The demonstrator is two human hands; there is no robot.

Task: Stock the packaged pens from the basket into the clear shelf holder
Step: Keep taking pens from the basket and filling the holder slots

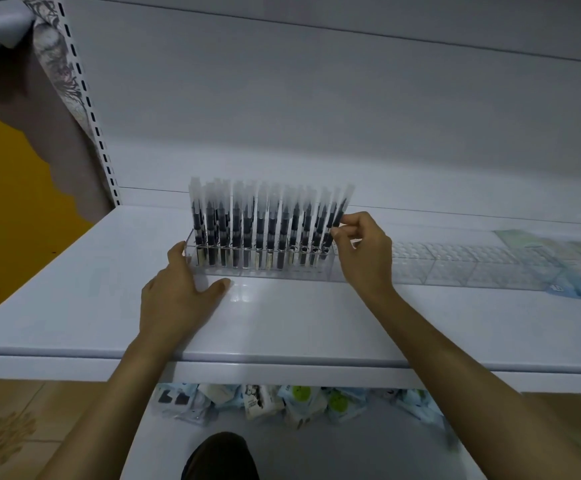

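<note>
A clear shelf holder (247, 270) stands on the white shelf (282, 323), with several packaged dark pens (258, 223) upright in its left part. My right hand (362, 251) pinches the rightmost packaged pen (339, 213), which leans slightly right at the end of the row. My left hand (174, 289) rests on the shelf with straight fingers touching the holder's left end. The basket is not in view.
More clear holder compartments (455, 268) stretch to the right, then flat printed packs (576, 261). A lower shelf holds several small packaged items (282, 403). A perforated upright (91, 116) marks the shelf's left edge. My knee (219, 455) shows at the bottom.
</note>
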